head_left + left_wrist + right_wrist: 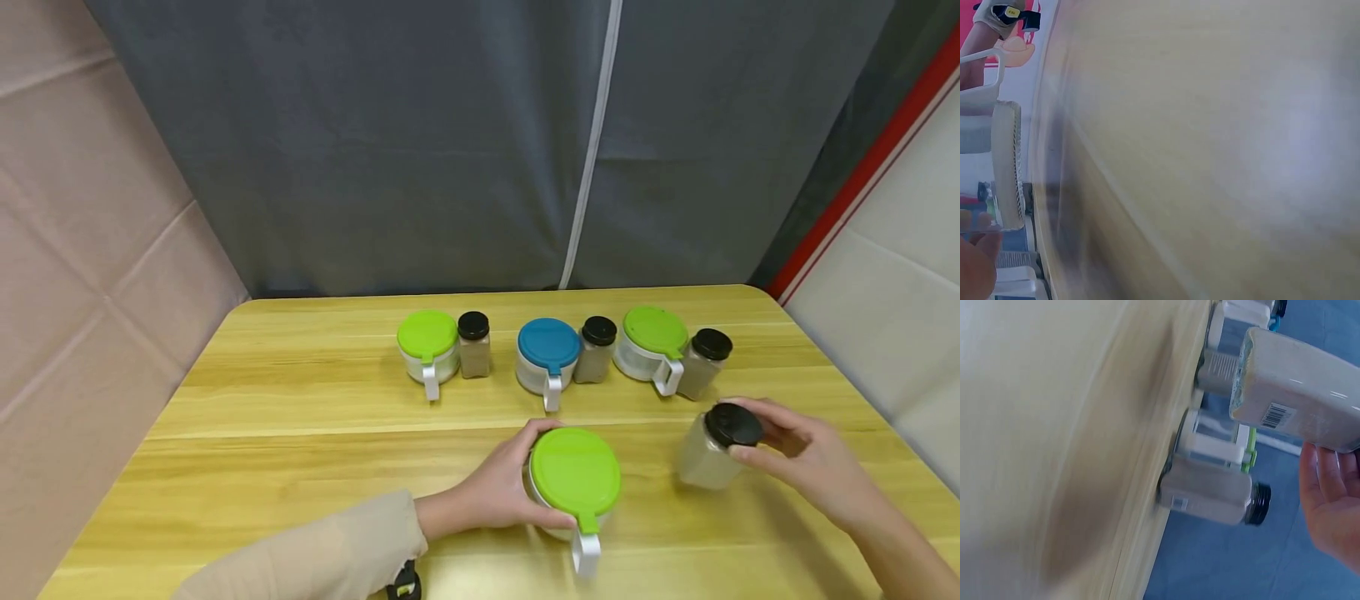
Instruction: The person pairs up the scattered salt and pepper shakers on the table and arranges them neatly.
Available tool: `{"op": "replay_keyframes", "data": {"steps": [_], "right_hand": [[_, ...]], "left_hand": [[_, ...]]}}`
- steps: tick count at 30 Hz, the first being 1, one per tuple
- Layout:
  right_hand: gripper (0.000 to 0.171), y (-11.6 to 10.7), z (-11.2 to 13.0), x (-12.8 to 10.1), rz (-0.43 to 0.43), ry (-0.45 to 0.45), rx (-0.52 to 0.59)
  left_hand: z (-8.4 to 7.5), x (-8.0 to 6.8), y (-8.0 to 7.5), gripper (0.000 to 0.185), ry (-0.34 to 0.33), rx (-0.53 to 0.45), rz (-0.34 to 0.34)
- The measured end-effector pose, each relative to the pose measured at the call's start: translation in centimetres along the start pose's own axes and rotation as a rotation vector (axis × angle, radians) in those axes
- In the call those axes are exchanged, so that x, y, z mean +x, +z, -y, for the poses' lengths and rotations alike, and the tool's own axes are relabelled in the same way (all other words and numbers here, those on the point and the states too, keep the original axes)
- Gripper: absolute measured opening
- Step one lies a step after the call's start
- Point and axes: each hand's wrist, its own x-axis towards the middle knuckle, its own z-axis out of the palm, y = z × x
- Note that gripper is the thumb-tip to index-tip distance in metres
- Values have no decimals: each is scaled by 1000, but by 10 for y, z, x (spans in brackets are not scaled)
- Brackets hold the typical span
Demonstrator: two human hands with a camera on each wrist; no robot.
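Observation:
My left hand grips a seasoning pot with a green lid and white handle, thumb and fingers round its sides. The left wrist view shows the side and base of this clear pot, raised off the tabletop. Held by the black lid between thumb and fingers, a square spice jar with pale brown contents is in my right hand. In the right wrist view that jar hangs tilted above the table, its base and a barcode label showing.
Along the back of the wooden table stand three pots, each with a spice jar at its right: a green-lidded pot, a blue-lidded pot and another green-lidded pot. A grey curtain hangs behind.

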Motion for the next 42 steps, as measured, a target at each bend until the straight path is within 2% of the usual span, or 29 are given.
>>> {"op": "replay_keyframes", "data": {"steps": [8, 14, 20, 34, 42], "right_hand": [[45, 20, 8, 3, 20, -26, 18], [46, 38, 11, 8, 22, -90, 79], [46, 52, 15, 14, 19, -155, 102], [45, 78, 21, 25, 1, -134, 81], [46, 94, 26, 32, 6, -124, 113]], "left_hand": [[5, -17, -14, 88, -6, -9, 5], [4, -28, -27, 91, -25, -38, 10], [7, -38, -41, 90, -58, -38, -15], [22, -65, -75, 89, -11, -28, -93], [25, -80, -95, 92, -30, -19, -122]]}}
